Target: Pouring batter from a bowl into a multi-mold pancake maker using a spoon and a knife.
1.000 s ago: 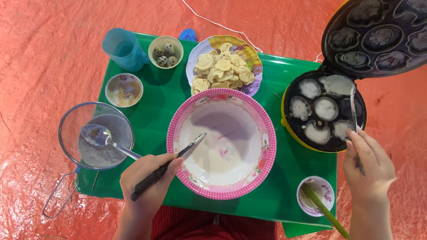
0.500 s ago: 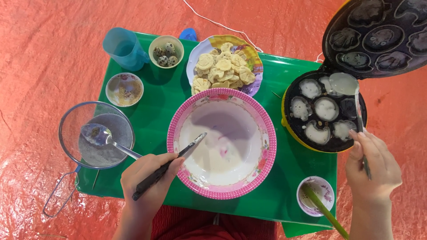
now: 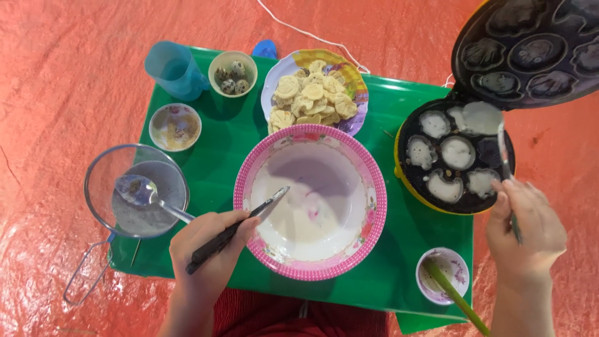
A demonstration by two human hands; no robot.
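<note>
My left hand [image 3: 209, 253] grips a black-handled knife [image 3: 240, 228] whose blade tip rests over the rim of a pink-rimmed bowl [image 3: 310, 200] holding white batter. My right hand [image 3: 527, 234] holds a thin metal spoon [image 3: 504, 163] that reaches into the open black shaped-mould cake maker [image 3: 455, 161]. Several of the moulds hold pale batter, and the spoon's end lies at the far right mould. The cake maker's lid [image 3: 530, 47] stands open behind it.
All stands on a green table [image 3: 399, 262] over an orange mat. A plate of small pale cakes [image 3: 312, 93], a cup of speckled eggs [image 3: 232, 73], a blue jug [image 3: 175, 68], a small dish [image 3: 175, 126], a sieve with a spoon [image 3: 137, 193] and a little bowl with a green stick [image 3: 442, 278] surround the bowl.
My right hand has shifted slightly right and the spoon has moved up toward the far right mould. My left hand and the knife have stayed put.
</note>
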